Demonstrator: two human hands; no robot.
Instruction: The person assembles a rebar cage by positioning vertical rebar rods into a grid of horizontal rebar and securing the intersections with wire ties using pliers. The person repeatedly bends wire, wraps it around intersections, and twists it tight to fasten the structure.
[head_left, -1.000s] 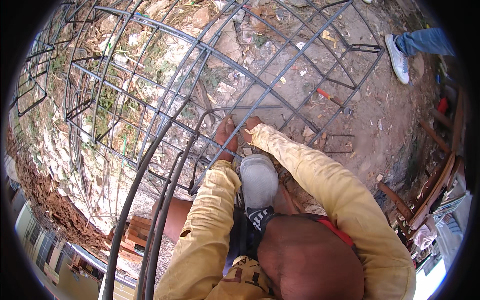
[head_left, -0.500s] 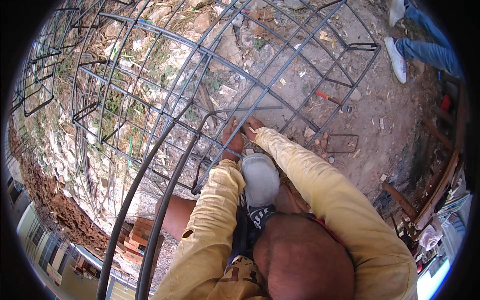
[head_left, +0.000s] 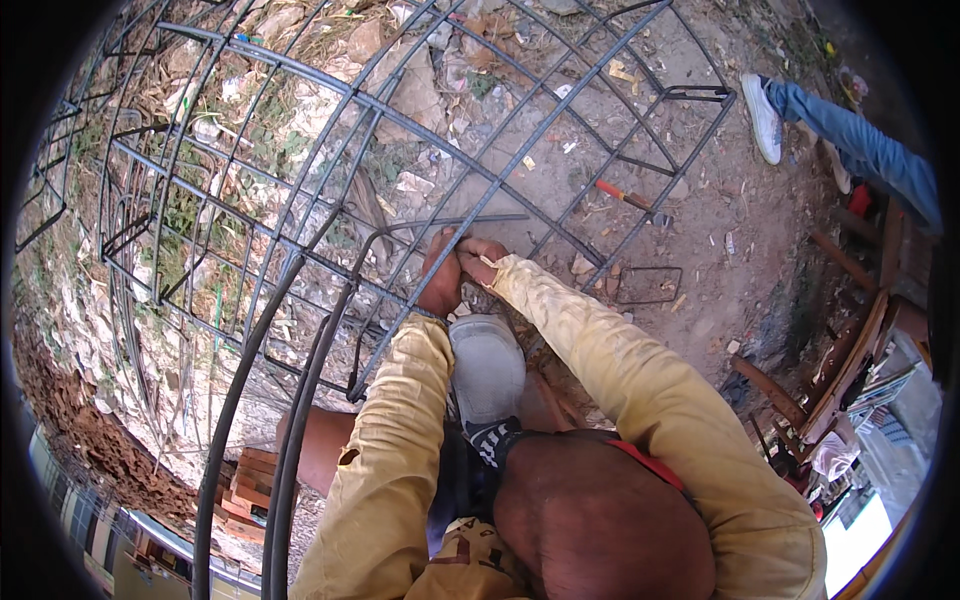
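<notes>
A cage of steel reinforcing bars lies across the ground in front of me. At its near side my left hand is closed, fingers bent beside a slanting bar. My right hand is closed against it, fingertips meeting the left ones. Whatever the fingers grip is hidden. Just beyond the fingertips, a bent bar runs sideways through the cage. My grey shoe stands right below both hands.
Right of the cage lie a red-handled tool and a rectangular steel stirrup. Another person's jeans leg is at upper right. Dark rods curve up at left by stacked bricks. Timber lies at right.
My view has shifted, so the cage sits further left in the picture. My hands have come closer together, the right one now overlapping the left. The other person's legs have changed position.
</notes>
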